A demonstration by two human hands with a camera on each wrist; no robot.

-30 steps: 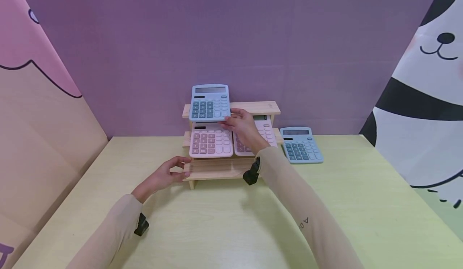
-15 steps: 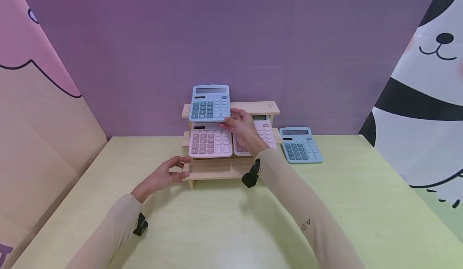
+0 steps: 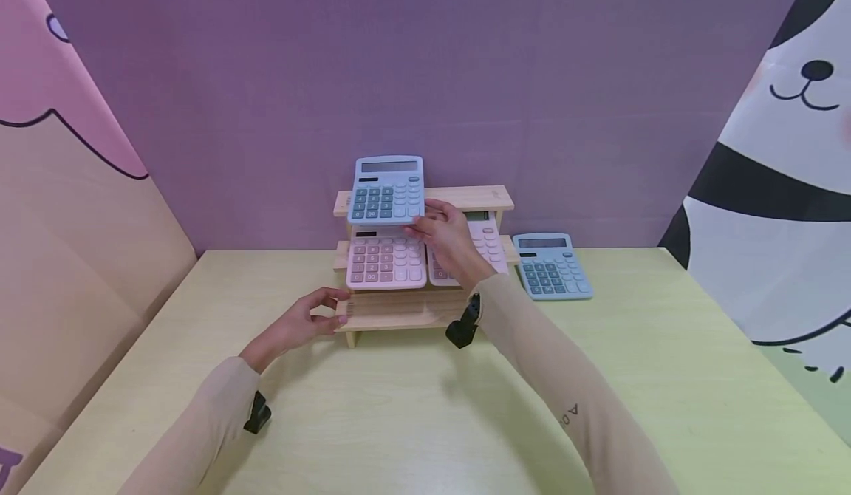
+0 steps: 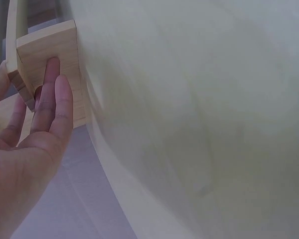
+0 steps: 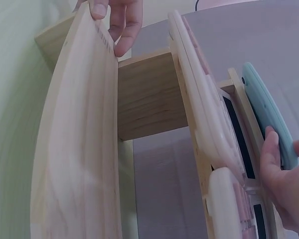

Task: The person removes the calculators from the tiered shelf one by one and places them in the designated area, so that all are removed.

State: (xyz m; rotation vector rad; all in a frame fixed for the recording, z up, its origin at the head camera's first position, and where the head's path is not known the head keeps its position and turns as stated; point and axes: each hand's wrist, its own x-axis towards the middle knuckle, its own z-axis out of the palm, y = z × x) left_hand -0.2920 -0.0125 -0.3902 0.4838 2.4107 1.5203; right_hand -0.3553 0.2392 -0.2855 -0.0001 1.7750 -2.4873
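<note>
A blue calculator (image 3: 388, 190) stands at the left of the top shelf (image 3: 468, 199) of a tiered wooden rack (image 3: 405, 312), its display and keys facing the person; whether its full weight rests on the wood cannot be told. The right hand (image 3: 450, 238) pinches its lower right corner between thumb and fingers, the gap between them no wider than the calculator's thin body. Directly below, on the middle tier, a pink calculator (image 3: 387, 264) leans beside a second pink calculator (image 3: 488, 240), the latter partly hidden behind the right hand. The left hand (image 3: 302, 325) grips the left end of the rack's bottom shelf, thumb at the front and index finger at the back, parted by about the board's depth, with other fingers extended beneath against the end support (image 4: 65, 47). Just right of the rack, another blue calculator (image 3: 553, 267) is propped at a slant, its lower edge on the pale wooden table (image 3: 399, 421). Beige sleeves (image 3: 552, 377) cover both forearms, and a purple backdrop (image 3: 425, 74) hangs behind, flanked at right by a cartoon panda (image 3: 791, 155).
</note>
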